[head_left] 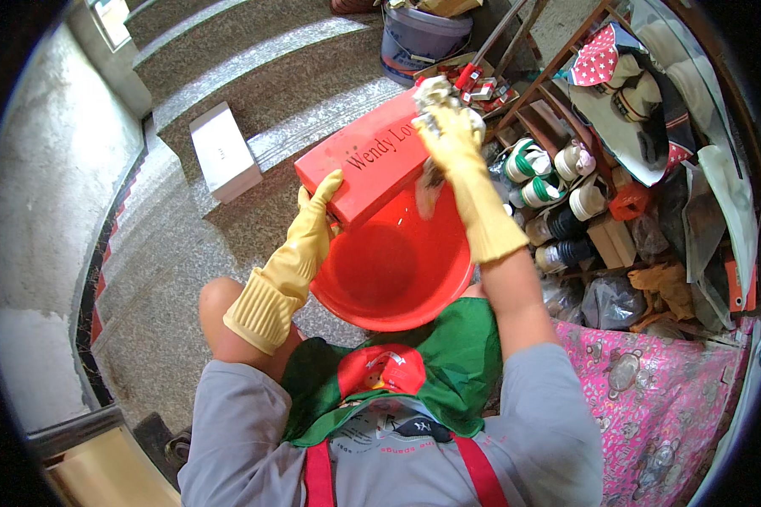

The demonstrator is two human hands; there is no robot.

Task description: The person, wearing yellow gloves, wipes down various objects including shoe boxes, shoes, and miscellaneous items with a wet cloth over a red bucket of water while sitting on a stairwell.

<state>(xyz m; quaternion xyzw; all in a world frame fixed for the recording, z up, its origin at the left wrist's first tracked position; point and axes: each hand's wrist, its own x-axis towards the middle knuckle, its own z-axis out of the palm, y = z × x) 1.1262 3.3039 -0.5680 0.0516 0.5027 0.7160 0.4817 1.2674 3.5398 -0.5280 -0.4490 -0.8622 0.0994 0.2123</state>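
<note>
A red cardboard box (368,165) with dark lettering is tilted above a red plastic basin (387,272). My left hand (317,209), in a yellow rubber glove, grips the box at its near left end, thumb on top. In the matching glove, my right hand (450,133) holds a wet-looking grey-white cloth (437,95) against the far right end of the box. The basin stands on the speckled stone floor before my knees; the box and my right forearm cover part of its rim. Its inside looks wet.
A white box (225,152) rests on the stone steps (247,76) at the left. Behind stands a lidded bucket (425,41), near a carton of small red packages (482,89). Shoes (539,171) and bags crowd a rack at the right, above a pink patterned cloth (659,405).
</note>
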